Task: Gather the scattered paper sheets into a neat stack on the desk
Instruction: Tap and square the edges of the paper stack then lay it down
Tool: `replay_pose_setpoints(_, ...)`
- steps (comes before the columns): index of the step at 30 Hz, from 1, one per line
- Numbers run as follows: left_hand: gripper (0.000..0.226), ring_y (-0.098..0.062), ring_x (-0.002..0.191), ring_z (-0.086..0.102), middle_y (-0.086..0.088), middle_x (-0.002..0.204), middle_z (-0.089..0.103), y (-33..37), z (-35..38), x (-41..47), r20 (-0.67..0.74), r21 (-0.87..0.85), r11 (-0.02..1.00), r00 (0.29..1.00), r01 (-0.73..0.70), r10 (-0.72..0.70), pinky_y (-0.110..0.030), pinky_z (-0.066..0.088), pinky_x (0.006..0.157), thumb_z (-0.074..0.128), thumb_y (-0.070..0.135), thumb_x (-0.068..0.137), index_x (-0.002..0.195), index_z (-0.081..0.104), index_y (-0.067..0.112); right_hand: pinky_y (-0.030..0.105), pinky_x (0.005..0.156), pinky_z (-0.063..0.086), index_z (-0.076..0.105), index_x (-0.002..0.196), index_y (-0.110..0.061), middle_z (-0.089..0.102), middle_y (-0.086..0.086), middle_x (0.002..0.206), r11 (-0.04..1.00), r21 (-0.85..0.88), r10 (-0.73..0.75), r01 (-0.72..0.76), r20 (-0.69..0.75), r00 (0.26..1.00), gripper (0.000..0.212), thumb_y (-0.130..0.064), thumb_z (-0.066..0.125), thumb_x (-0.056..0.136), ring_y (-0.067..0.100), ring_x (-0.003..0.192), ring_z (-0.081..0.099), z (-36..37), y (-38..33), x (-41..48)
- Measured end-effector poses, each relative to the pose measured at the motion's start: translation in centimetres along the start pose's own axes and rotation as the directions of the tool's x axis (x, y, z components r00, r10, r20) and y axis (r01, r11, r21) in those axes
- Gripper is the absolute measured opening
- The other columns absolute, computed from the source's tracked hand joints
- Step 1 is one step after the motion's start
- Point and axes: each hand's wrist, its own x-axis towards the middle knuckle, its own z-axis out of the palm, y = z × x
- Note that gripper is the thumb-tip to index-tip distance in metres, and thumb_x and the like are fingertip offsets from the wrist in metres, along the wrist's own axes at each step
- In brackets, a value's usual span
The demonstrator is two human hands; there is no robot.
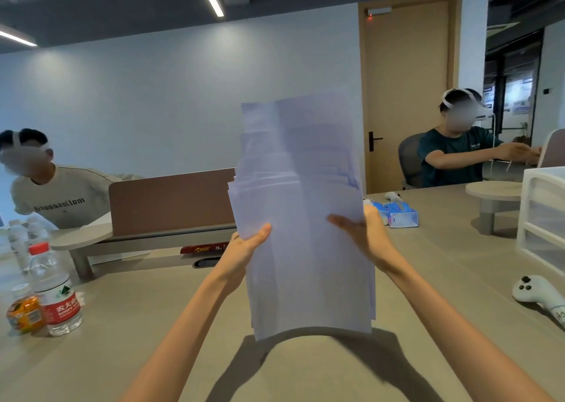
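Observation:
A bundle of several white paper sheets stands upright in front of me, lifted above the beige desk. Its top edges are uneven and fanned, and its lower edge curves just over the desk surface. My left hand grips the bundle's left edge with the thumb on the front. My right hand holds the right edge, thumb lying across the front sheet. The sheets look blurred.
Water bottles and a small orange bottle stand at the left. Blue tissue packs lie behind the sheets, a white controller and a white drawer unit at the right. A brown divider crosses the desk. Two people sit beyond.

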Motion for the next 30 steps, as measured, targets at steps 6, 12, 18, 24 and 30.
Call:
replay_pose_setpoints(6, 0.047, -0.034, 0.111, 0.064, -0.013, 0.12, 0.068, -1.5, -1.4, -0.4, 0.059, -0.045, 0.998, 0.998, 0.031, -0.029, -0.048, 0.052, 0.094, 0.071, 0.025, 0.078, 0.123, 0.063, 0.01, 0.033, 0.076, 0.06, 0.062, 0.117, -0.009, 0.074, 0.005, 0.103, 0.955, 0.074, 0.282, -0.287, 0.072, 0.957, 0.071, -0.039, 0.087, 0.057, 0.02, 0.091, 0.072, -2.8, 3.7, -1.2)
replay_pose_setpoints(12, 0.072, -0.027, 0.107, 0.067, -0.009, 0.122, 0.067, 0.4, -2.6, 0.9, 0.07, -0.121, 0.993, 0.997, -0.003, 0.012, -0.035, 0.058, 0.077, 0.08, 0.034, 0.065, 0.129, 0.056, 0.014, 0.032, 0.07, 0.059, 0.057, 0.117, -0.016, 0.071, 0.007, 0.106, 0.918, 0.062, 0.375, -0.392, 0.187, 0.908, 0.08, -0.046, 0.08, 0.046, 0.022, 0.092, 0.072, -3.1, 4.9, -1.5)
replay_pose_setpoints(18, 0.079, -0.024, 0.106, 0.068, -0.006, 0.119, 0.069, 3.2, -3.1, 1.7, 0.193, -0.027, 1.0, 0.981, -0.005, 0.01, -0.031, 0.057, 0.075, 0.084, 0.04, 0.061, 0.13, 0.057, 0.013, 0.035, 0.075, 0.059, 0.059, 0.117, -0.018, 0.07, 0.009, 0.11, 0.902, 0.105, 0.379, -0.42, 0.276, 0.883, 0.06, -0.031, 0.081, 0.063, 0.025, 0.097, 0.07, -2.3, 3.9, -0.7)
replay_pose_setpoints(24, 0.038, -0.024, 0.112, 0.065, -0.005, 0.124, 0.067, 5.4, -0.7, 1.8, 0.159, -0.007, 0.994, 0.981, -0.111, 0.11, -0.041, 0.054, 0.092, 0.06, 0.021, 0.094, 0.131, 0.056, 0.016, 0.038, 0.083, 0.058, 0.068, 0.102, -0.026, 0.073, 0.006, 0.106, 0.966, 0.129, 0.206, -0.226, 0.149, 0.967, 0.02, -0.017, 0.071, 0.084, 0.02, 0.093, 0.071, -0.5, 2.4, -0.7)
replay_pose_setpoints(30, 0.044, -0.033, 0.11, 0.065, -0.01, 0.119, 0.069, 1.9, -1.0, 1.4, 0.043, -0.042, 0.996, 0.996, -0.077, 0.078, -0.046, 0.055, 0.087, 0.066, 0.031, 0.084, 0.124, 0.062, 0.014, 0.042, 0.085, 0.058, 0.067, 0.112, -0.014, 0.073, 0.006, 0.107, 0.955, 0.093, 0.269, -0.28, 0.117, 0.956, 0.05, -0.029, 0.084, 0.068, 0.025, 0.096, 0.071, -1.6, 3.9, -1.1)
